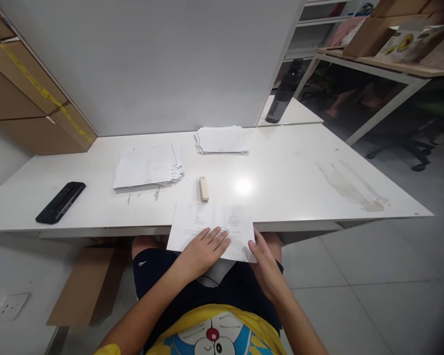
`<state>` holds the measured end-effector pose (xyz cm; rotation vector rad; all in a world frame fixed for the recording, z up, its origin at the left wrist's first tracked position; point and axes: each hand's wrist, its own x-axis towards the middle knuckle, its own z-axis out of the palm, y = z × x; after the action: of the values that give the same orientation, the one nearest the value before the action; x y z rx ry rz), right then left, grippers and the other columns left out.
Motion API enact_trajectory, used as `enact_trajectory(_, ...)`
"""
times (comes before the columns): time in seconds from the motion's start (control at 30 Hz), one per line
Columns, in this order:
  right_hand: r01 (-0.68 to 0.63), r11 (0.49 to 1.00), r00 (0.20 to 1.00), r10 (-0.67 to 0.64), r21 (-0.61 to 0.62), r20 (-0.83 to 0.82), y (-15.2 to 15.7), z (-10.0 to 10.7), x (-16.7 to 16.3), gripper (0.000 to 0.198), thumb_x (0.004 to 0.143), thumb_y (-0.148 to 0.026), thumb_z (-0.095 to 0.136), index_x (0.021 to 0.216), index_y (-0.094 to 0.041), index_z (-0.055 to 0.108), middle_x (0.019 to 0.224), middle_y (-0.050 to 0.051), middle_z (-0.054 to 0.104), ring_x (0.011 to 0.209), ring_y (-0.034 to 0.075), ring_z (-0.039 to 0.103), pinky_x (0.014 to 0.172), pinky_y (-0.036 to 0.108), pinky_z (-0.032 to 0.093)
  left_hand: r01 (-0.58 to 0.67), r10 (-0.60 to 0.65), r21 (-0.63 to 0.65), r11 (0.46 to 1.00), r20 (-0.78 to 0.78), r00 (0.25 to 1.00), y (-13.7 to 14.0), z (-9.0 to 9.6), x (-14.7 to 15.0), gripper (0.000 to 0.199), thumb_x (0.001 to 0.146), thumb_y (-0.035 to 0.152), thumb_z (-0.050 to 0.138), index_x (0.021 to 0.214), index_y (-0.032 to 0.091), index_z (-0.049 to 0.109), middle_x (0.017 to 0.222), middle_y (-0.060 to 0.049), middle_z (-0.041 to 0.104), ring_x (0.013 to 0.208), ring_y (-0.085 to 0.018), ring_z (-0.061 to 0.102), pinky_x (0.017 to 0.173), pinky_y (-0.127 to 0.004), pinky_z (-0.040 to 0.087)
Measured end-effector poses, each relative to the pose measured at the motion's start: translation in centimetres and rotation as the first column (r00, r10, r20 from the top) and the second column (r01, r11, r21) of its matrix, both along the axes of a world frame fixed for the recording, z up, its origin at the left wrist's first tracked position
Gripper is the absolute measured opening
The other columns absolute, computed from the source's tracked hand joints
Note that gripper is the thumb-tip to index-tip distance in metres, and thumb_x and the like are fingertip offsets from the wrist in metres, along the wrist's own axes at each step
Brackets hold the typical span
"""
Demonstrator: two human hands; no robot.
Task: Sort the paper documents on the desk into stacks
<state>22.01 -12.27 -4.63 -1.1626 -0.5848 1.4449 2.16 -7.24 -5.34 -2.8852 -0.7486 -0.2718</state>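
Observation:
A printed sheet of paper [214, 222] lies partly on the white desk, its near part hanging over the front edge above my lap. Flat on top of it, fingers stretched out, rests my left hand [204, 250]. My right hand [264, 261] pinches the sheet's near right corner, thumb above and fingers beneath. Just past the sheet's far edge is a small cream-coloured stapler [204, 189]. Farther back are two stacks of papers, a left stack [144, 166] and a right stack [224, 140].
A black phone-like device [61, 202] lies at the desk's left. Cardboard boxes [33, 93] stand at the back left, and a dark bottle [285, 93] at the back right. A grey panel [163, 64] borders the white desk [292, 182]. Another open box [89, 286] is below.

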Motion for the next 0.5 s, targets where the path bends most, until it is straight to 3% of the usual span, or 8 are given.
enact_trajectory(0.1,-0.028,1.0,0.998,0.028,0.003,-0.064,1.0,0.2,-0.5,0.065,0.07,-0.05,0.081,0.127,-0.028,0.061,0.128,0.007,0.068,0.119,0.028,0.061,0.105,0.045,0.047,0.021,-0.022,-0.041,0.999,-0.028,0.999,0.5,0.1,0.3,0.048,0.095,0.008,0.04,0.14,0.018,0.049,0.148,-0.009,0.052,0.139,-0.023,0.046,0.113,-0.041,0.037)
enact_trajectory(0.33,-0.103,0.994,0.993,0.1,-0.035,-0.065,2.3,-2.2,-0.2,0.054,0.064,-0.044,0.085,0.11,-0.021,0.069,0.116,0.008,0.073,0.112,0.029,0.065,0.1,0.044,0.048,0.195,-0.192,-0.083,0.977,0.044,0.98,0.3,1.8,0.5,0.039,0.093,0.014,0.046,0.13,0.015,0.056,0.138,-0.011,0.06,0.133,-0.025,0.052,0.112,-0.043,0.039)
enact_trajectory(0.43,-0.105,0.994,0.994,0.104,-0.04,-0.037,2.1,-3.0,0.7,0.051,0.065,-0.043,0.085,0.108,-0.021,0.069,0.109,0.008,0.075,0.101,0.028,0.068,0.087,0.039,0.053,0.22,-0.187,-0.122,0.968,0.235,0.954,-0.5,3.4,-0.3,0.041,0.087,0.015,0.049,0.126,0.02,0.06,0.129,-0.009,0.066,0.128,-0.025,0.055,0.11,-0.042,0.041)
enact_trajectory(0.5,-0.104,0.993,0.994,0.103,-0.055,-0.032,1.9,-3.2,1.2,0.05,0.066,-0.044,0.085,0.107,-0.021,0.068,0.105,0.008,0.076,0.095,0.026,0.069,0.08,0.035,0.053,0.082,0.006,-0.149,0.985,0.511,0.86,-1.1,3.7,-1.5,0.037,0.085,0.015,0.051,0.117,0.025,0.065,0.114,-0.007,0.071,0.12,-0.024,0.06,0.106,-0.042,0.044)
